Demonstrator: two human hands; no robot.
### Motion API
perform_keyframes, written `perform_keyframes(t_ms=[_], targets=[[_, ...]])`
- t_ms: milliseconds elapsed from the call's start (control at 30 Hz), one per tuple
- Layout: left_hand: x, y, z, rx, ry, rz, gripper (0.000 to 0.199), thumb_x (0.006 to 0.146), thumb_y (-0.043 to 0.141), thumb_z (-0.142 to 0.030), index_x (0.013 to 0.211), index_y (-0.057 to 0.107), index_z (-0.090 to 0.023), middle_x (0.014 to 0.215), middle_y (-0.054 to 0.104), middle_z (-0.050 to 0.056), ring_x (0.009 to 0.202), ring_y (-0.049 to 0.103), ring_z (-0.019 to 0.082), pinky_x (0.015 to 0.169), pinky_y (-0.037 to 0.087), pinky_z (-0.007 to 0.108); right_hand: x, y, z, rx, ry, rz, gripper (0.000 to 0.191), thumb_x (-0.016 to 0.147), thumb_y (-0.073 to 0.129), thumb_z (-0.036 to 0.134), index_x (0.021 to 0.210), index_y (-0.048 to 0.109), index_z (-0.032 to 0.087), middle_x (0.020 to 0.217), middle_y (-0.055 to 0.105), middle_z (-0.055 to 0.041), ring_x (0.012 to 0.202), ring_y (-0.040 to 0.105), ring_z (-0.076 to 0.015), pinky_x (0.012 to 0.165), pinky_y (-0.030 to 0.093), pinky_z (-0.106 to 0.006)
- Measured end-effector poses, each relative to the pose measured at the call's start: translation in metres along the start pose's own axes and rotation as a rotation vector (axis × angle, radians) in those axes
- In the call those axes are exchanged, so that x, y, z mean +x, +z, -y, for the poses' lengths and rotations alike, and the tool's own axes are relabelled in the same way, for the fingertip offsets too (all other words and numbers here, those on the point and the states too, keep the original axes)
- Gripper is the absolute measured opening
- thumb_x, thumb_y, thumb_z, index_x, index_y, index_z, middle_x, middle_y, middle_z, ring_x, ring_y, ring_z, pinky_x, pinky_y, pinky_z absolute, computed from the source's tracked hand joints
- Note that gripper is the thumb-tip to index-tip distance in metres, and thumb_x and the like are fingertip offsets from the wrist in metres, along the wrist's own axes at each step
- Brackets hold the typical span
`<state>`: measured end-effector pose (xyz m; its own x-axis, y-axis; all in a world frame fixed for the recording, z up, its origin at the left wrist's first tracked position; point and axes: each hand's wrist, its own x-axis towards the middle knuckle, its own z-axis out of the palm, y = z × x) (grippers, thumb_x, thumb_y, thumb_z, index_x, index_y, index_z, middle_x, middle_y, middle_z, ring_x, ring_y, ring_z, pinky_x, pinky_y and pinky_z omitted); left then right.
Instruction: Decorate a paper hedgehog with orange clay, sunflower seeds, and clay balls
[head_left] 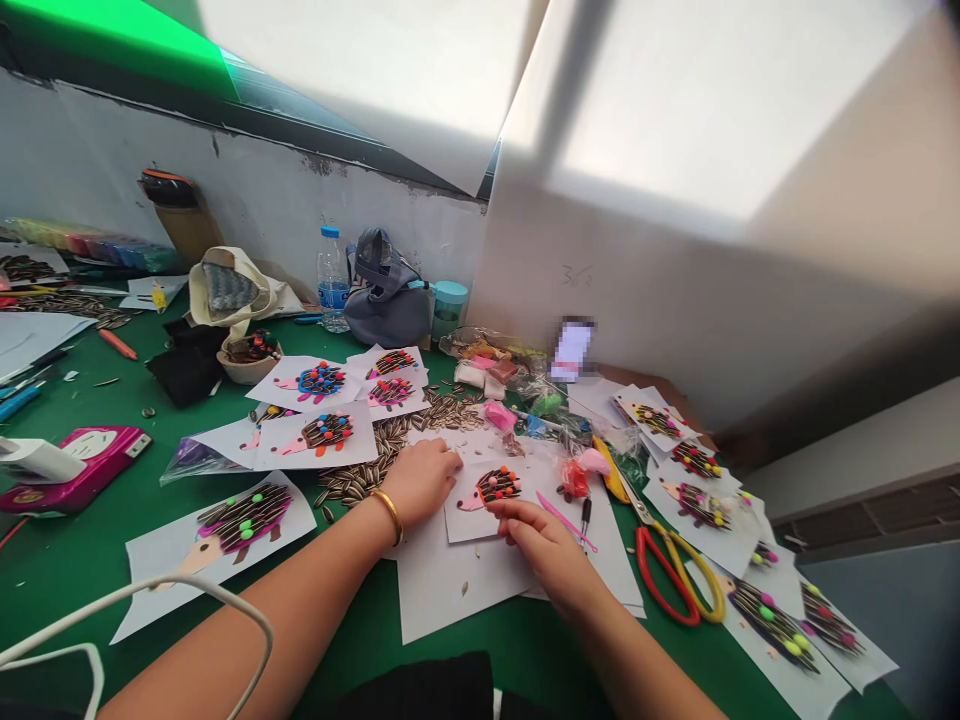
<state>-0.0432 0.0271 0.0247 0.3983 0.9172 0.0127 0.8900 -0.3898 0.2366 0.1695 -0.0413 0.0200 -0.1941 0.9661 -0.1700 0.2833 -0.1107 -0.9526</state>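
Observation:
A small white card (469, 527) lies on larger white sheets (431, 600) in front of me. It bears a hedgehog picture (499, 487) with a pink face, spines of striped sunflower seeds and orange and pink balls. My left hand (421, 482), with a gold bangle at the wrist, rests at the card's upper left, beside a pile of sunflower seeds (367, 465). Its fingers are curled together, and what they hold, if anything, is hidden. Over the card's right edge my right hand (536, 540) is closed in a pinch just below the hedgehog; anything between its fingertips is too small to name.
Right of the sheets lie red-and-yellow scissors (679, 580), a pink tool (566, 522) and a black pen (586, 518). Clay packets (499, 415) sit behind. Other hedgehog cards (304, 500) flank both sides. A white cable (225, 597) crosses the lower left; a phone (571, 350) leans behind.

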Motion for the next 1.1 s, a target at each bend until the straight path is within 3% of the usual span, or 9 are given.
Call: perform_keyframes(t_ms=[300,500,633,800,867,967,1033,1100], targets=[[-0.001,-0.006,-0.010,-0.015,-0.032,0.093,0.017,0.084,0.055,-0.032,0.084,0.068,-0.020,0.088,0.071,0.008,0.086,0.065,0.026,0.076,0.045,0.037,-0.011,-0.019,-0.008,-0.008,0.016,-0.124,0.037,0.083,0.051,0.036,0.113,0.067,0.021,0.098,0.067,-0.0062,0.096,0.062,-0.0233,0.092,0.046,-0.038],[-0.004,-0.008,-0.012,-0.030,-0.027,0.152,0.018,0.081,0.054,-0.029,0.077,0.069,-0.020,0.085,0.072,0.010,0.083,0.066,0.027,0.074,0.046,0.036,-0.018,-0.032,-0.024,-0.297,-0.100,-0.266,0.055,0.084,0.048,0.028,0.139,0.044,0.024,0.127,0.057,-0.0093,0.114,0.057,-0.0235,0.094,0.047,-0.039],[-0.009,-0.011,-0.015,-0.063,-0.008,0.217,0.016,0.075,0.055,-0.026,0.076,0.070,-0.020,0.080,0.073,0.009,0.076,0.067,0.025,0.067,0.046,0.032,-0.016,-0.033,-0.030,-0.444,-0.122,-0.230,0.068,0.084,0.044,0.021,0.149,0.025,0.028,0.144,0.043,-0.0086,0.128,0.049,-0.0210,0.106,0.040,-0.041],[-0.013,-0.014,-0.018,-0.143,0.044,0.302,0.011,0.069,0.064,-0.032,0.070,0.070,-0.023,0.069,0.070,0.003,0.065,0.065,0.021,0.057,0.044,0.027,-0.003,-0.031,-0.032,-0.499,-0.143,-0.178,0.073,0.084,0.041,0.016,0.151,0.017,0.030,0.146,0.040,-0.0086,0.125,0.052,-0.0199,0.108,0.039,-0.043],[-0.011,-0.013,-0.016,-0.161,0.034,0.264,0.014,0.073,0.061,-0.033,0.073,0.070,-0.023,0.073,0.071,0.004,0.069,0.065,0.022,0.061,0.046,0.028,0.003,-0.031,-0.031,-0.525,-0.157,-0.176,0.074,0.083,0.040,0.015,0.151,0.016,0.030,0.145,0.041,-0.0090,0.122,0.055,-0.0201,0.107,0.040,-0.044],[-0.005,-0.008,-0.011,-0.162,-0.027,0.119,0.024,0.085,0.047,-0.026,0.097,0.068,-0.021,0.099,0.070,0.009,0.094,0.064,0.025,0.081,0.048,0.034,0.009,-0.031,-0.029,-0.538,-0.168,-0.176,0.074,0.083,0.040,0.015,0.151,0.016,0.030,0.144,0.043,-0.0090,0.121,0.055,-0.0202,0.105,0.042,-0.045],[-0.001,-0.002,-0.007,-0.189,-0.063,0.017,0.033,0.087,0.044,-0.018,0.114,0.061,-0.019,0.115,0.064,0.011,0.110,0.059,0.025,0.093,0.044,0.036,0.013,-0.031,-0.029,-0.537,-0.174,-0.177,0.075,0.083,0.040,0.014,0.151,0.016,0.031,0.143,0.044,-0.0089,0.121,0.055,-0.0202,0.105,0.042,-0.045],[0.003,0.006,-0.005,-0.281,-0.080,-0.073,0.040,0.085,0.045,-0.014,0.123,0.056,-0.019,0.121,0.060,0.011,0.113,0.057,0.024,0.097,0.044,0.035,0.016,-0.030,-0.029,-0.534,-0.186,-0.175,0.077,0.081,0.040,0.012,0.151,0.016,0.031,0.142,0.044,-0.0086,0.121,0.055,-0.0202,0.104,0.042,-0.045]])
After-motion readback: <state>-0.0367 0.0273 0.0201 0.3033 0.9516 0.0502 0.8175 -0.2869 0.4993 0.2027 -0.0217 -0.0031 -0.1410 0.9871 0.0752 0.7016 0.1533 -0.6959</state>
